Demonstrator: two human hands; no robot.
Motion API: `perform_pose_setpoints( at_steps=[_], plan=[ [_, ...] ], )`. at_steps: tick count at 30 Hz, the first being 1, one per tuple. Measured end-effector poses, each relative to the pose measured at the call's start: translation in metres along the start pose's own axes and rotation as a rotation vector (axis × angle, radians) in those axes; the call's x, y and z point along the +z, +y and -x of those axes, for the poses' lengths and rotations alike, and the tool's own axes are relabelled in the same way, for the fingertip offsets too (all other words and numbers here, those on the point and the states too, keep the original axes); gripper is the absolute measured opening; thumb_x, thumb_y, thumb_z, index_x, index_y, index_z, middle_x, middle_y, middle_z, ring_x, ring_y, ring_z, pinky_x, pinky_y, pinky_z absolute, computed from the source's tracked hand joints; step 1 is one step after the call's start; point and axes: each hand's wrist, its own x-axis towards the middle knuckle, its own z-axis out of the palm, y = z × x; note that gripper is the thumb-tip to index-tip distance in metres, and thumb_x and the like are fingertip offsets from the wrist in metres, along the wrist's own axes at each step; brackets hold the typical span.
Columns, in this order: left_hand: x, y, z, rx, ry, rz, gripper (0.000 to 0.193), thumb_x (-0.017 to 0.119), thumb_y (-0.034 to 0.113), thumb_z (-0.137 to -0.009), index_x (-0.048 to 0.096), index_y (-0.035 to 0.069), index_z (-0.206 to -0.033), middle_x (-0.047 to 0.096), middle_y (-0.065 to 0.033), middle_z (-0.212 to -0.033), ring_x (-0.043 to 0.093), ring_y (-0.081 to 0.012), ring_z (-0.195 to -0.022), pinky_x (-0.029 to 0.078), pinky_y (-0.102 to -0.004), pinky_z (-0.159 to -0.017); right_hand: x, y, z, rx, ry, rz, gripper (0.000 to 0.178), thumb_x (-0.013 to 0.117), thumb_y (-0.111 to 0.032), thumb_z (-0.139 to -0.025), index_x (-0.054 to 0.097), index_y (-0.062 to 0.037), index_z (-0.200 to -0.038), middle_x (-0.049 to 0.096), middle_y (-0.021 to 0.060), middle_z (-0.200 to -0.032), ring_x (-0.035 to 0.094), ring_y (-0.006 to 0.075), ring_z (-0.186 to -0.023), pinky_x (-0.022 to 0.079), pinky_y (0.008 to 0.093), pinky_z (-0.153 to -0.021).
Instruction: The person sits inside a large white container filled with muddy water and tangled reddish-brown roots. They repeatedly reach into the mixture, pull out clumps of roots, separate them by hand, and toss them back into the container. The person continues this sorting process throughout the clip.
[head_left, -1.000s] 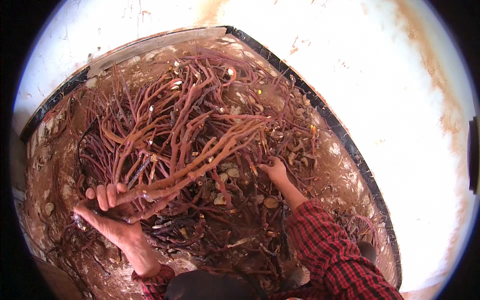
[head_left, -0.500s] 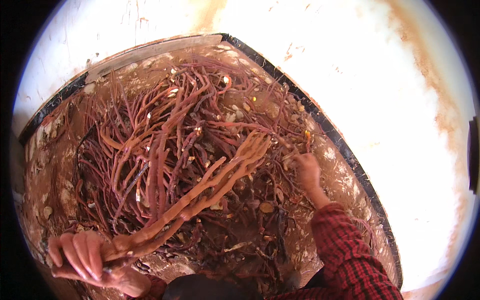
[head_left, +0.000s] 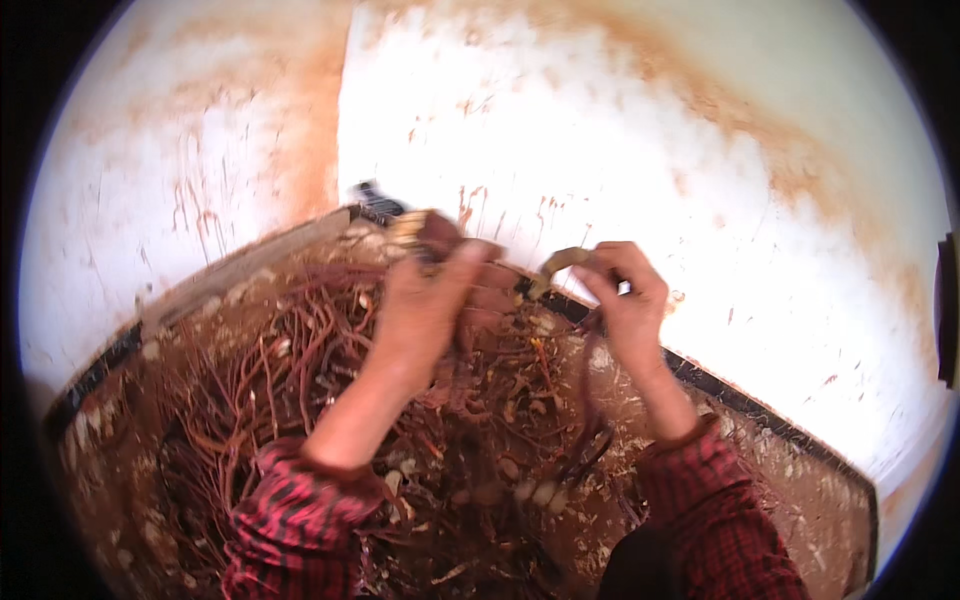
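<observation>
My left hand (head_left: 425, 305) is raised above the pile, its fingers closed around the thick reddish-brown roots (head_left: 440, 232). A pale end shows above the knuckles, and the hand hides much of their length. To its right, my right hand (head_left: 632, 300) pinches a curved brownish strip (head_left: 562, 262) between thumb and fingers. A dark reddish strand (head_left: 588, 385) hangs below that hand; whether it joins the strip I cannot tell. Beneath both hands spreads a tangled pile of thin reddish roots (head_left: 240, 400). Motion blurs the held roots.
White walls (head_left: 560, 130) stained with reddish mud meet at a corner ahead. A black edging strip (head_left: 760, 415) runs along the base of the right wall. Brown, soil-covered floor (head_left: 790, 500) with pale flecks lies at right. Small root scraps (head_left: 540, 385) are scattered near the pile.
My left hand has carried the roots from the lower left up to the middle. My right hand has risen from the floor and now pinches the curved strip. The view has tipped toward the walls.
</observation>
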Motion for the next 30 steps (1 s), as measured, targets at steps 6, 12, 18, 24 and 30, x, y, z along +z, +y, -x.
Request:
perform_pose_setpoints(
  at_steps=[6,12,18,24,30],
  plan=[
    [0.083,-0.029,-0.029,0.021,-0.132,-0.011,0.040,0.054,0.033,-0.094,0.059,0.000,-0.115,0.064,-0.0069,-0.097,0.062,-0.0126,-0.084,0.052,-0.0243,-0.062,-0.031,0.020,-0.012,0.185,0.266,-0.431,0.015,0.066,-0.010,-0.083,0.067,-0.0011,-0.095,0.064,0.0022,-0.092,0.052,0.0090,-0.070,0.042,0.0226,-0.059],
    [0.101,-0.050,-0.015,0.097,-0.253,-0.191,0.028,0.057,0.024,-0.093,0.061,0.002,-0.111,0.063,-0.0020,-0.095,0.056,-0.0072,-0.082,0.046,-0.0241,-0.073,-0.037,0.019,-0.001,0.208,0.000,-0.339,0.024,0.050,-0.006,-0.088,0.059,-0.0004,-0.110,0.062,0.0081,-0.104,0.058,0.0169,-0.095,0.046,0.0297,-0.084],
    [0.106,-0.022,-0.008,0.065,-0.275,-0.077,0.020,0.060,0.010,-0.090,0.055,0.004,-0.108,0.063,-0.0027,-0.095,0.059,-0.0102,-0.083,0.051,-0.0253,-0.070,-0.053,0.027,-0.001,0.070,-0.311,-0.653,0.067,0.061,-0.017,-0.086,0.027,-0.0028,-0.142,0.048,0.0123,-0.128,0.047,0.0215,-0.116,0.040,0.0348,-0.097],
    [0.114,0.000,-0.012,0.263,-0.011,0.283,0.028,0.066,0.005,-0.084,0.054,0.003,-0.109,0.061,-0.0076,-0.088,0.061,-0.0173,-0.077,0.052,-0.0289,-0.070,-0.020,-0.004,0.028,0.177,-0.634,-0.637,0.114,0.084,-0.031,-0.064,0.011,-0.0066,-0.148,0.042,0.0144,-0.137,0.042,0.0223,-0.123,0.037,0.0352,-0.100],
    [0.106,0.017,-0.003,0.337,-0.228,0.211,0.040,0.068,0.003,-0.081,0.053,0.001,-0.118,0.061,-0.0095,-0.105,0.062,-0.0165,-0.088,0.053,-0.0275,-0.078,-0.008,-0.024,0.034,0.153,-0.467,-0.483,0.084,0.072,-0.018,-0.069,0.029,-0.0020,-0.139,0.063,0.0125,-0.091,0.062,0.0170,-0.084,0.050,0.0331,-0.074]
  ],
)
